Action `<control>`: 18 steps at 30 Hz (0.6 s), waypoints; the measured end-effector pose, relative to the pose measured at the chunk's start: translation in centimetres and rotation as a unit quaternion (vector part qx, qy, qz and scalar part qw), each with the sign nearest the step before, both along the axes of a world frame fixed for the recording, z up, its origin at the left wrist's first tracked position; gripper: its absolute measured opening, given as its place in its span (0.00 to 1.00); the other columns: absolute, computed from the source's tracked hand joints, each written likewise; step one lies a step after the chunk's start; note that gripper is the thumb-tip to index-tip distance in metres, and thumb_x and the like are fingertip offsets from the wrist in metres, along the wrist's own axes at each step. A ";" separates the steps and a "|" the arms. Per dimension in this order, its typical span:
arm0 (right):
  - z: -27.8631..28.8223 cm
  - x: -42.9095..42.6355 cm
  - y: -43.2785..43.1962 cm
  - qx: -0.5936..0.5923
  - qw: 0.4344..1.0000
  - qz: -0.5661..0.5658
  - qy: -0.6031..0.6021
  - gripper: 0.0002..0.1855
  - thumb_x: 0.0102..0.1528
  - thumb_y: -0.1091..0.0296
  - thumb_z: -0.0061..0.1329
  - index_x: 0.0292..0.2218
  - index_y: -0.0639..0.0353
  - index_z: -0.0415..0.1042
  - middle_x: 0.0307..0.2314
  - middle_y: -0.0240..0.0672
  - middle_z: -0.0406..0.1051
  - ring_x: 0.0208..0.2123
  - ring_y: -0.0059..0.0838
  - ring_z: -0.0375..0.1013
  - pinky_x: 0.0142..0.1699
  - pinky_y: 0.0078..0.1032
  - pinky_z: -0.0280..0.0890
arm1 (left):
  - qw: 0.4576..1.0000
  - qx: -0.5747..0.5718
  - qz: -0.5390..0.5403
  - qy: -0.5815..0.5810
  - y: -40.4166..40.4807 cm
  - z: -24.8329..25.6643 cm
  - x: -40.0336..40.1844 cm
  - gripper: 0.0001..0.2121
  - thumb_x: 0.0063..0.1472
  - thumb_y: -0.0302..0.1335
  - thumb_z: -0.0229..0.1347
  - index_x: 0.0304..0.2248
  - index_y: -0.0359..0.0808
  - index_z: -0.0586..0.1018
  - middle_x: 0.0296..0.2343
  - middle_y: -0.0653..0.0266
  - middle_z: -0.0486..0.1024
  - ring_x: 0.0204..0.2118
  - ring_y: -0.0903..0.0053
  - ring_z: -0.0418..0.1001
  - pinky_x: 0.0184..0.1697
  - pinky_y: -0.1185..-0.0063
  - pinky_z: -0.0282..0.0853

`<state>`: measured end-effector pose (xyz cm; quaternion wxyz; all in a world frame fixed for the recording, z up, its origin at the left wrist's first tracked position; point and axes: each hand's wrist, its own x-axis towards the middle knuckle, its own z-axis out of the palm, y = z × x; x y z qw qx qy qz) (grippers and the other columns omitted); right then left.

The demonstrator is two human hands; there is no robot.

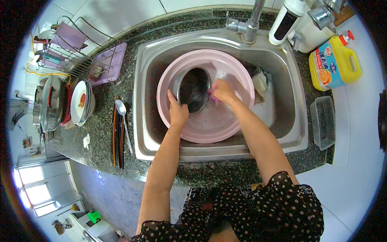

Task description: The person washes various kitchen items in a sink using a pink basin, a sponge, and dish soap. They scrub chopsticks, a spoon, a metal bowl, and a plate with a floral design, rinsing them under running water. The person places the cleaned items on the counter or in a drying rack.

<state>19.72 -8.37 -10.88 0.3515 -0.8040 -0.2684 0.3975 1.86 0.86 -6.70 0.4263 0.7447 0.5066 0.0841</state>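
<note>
A pink plastic basin point(208, 137) sits in the stainless steel sink point(276, 121) with cloudy, slightly foamy water in it. Inside it a round metal pot or bowl point(195, 89), dark within, is tilted on its side. My left hand point(179, 113) grips the near left part of its rim, thumb on the near edge. Beside the vessel's right rim, my right hand point(223, 90) is closed around a pink scrubbing cloth point(214, 96), mostly hidden by the fingers.
A grey rag point(259, 83) lies in the sink right of the basin. The faucet point(249, 30) rises behind. Right stand a yellow detergent jug point(335, 63) and a clear plastic container point(323, 124). Left are a metal spoon point(121, 109), chopsticks point(118, 142), stacked bowls point(81, 104) and a wire rack point(72, 63).
</note>
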 end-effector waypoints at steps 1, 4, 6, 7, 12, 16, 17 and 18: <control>-0.7 -0.5 0.5 0.063 0.996 -0.010 -0.057 0.07 0.40 0.75 0.44 0.26 0.62 0.69 0.25 0.46 0.69 0.31 0.43 0.69 0.35 0.36 0.64 | 0.999 -0.040 0.015 0.020 0.0 0.5 0.3 0.37 0.48 0.19 0.43 0.55 0.40 0.36 0.46 0.35 0.55 0.45 0.49 0.62 0.47 0.68 0.57; -1.6 -3.1 0.6 0.094 0.937 0.078 -0.326 0.09 0.39 0.77 0.43 0.28 0.65 0.68 0.24 0.45 0.67 0.30 0.44 0.69 0.36 0.37 0.63 | 0.993 -0.116 0.023 -0.003 0.1 -0.9 0.2 0.36 0.48 0.20 0.42 0.55 0.42 0.37 0.45 0.38 0.57 0.41 0.52 0.66 0.43 0.67 0.63; -3.3 -5.4 1.1 0.074 0.948 0.180 -0.254 0.11 0.38 0.76 0.44 0.29 0.64 0.67 0.27 0.50 0.66 0.34 0.50 0.65 0.38 0.37 0.61 | 0.985 -0.160 0.034 -0.060 -0.1 -1.5 0.3 0.36 0.48 0.21 0.42 0.55 0.43 0.39 0.41 0.45 0.61 0.36 0.58 0.68 0.36 0.69 0.66; -3.2 -6.3 1.7 0.091 0.959 0.212 -0.166 0.12 0.37 0.76 0.45 0.29 0.64 0.67 0.28 0.51 0.65 0.34 0.52 0.64 0.38 0.37 0.61 | 0.977 -0.187 0.050 -0.095 -0.8 -1.2 0.4 0.36 0.48 0.21 0.43 0.55 0.44 0.40 0.38 0.51 0.64 0.33 0.64 0.69 0.31 0.72 0.67; -0.8 -5.5 2.5 0.236 0.922 0.080 -0.298 0.13 0.37 0.77 0.45 0.31 0.62 0.66 0.29 0.49 0.64 0.33 0.50 0.64 0.38 0.38 0.62 | 0.923 -0.363 0.009 -0.123 -1.1 0.5 0.3 0.35 0.49 0.21 0.42 0.55 0.43 0.39 0.44 0.46 0.59 0.39 0.60 0.67 0.32 0.65 0.71; 0.0 -3.2 0.0 0.023 0.903 0.158 -0.399 0.08 0.44 0.73 0.43 0.28 0.56 0.73 0.30 0.42 0.66 0.35 0.40 0.65 0.37 0.34 0.63 | 0.989 -0.141 -0.008 0.036 -1.7 2.6 1.2 0.35 0.49 0.20 0.43 0.55 0.41 0.39 0.44 0.37 0.59 0.44 0.54 0.63 0.40 0.67 0.66; 0.5 -3.1 0.1 0.040 0.912 0.097 -0.397 0.07 0.44 0.73 0.43 0.27 0.56 0.73 0.30 0.41 0.66 0.35 0.40 0.65 0.37 0.35 0.63 | 0.997 -0.073 -0.011 0.025 -1.6 1.6 1.2 0.35 0.48 0.20 0.43 0.54 0.39 0.39 0.44 0.35 0.58 0.44 0.53 0.62 0.42 0.67 0.64; 2.3 -2.6 0.0 0.087 0.893 0.068 -0.437 0.07 0.43 0.72 0.45 0.28 0.55 0.73 0.29 0.41 0.66 0.34 0.41 0.65 0.38 0.36 0.63 | 1.000 -0.004 -0.012 0.018 -1.1 0.2 0.5 0.35 0.48 0.20 0.43 0.54 0.38 0.39 0.44 0.34 0.58 0.45 0.51 0.62 0.44 0.67 0.61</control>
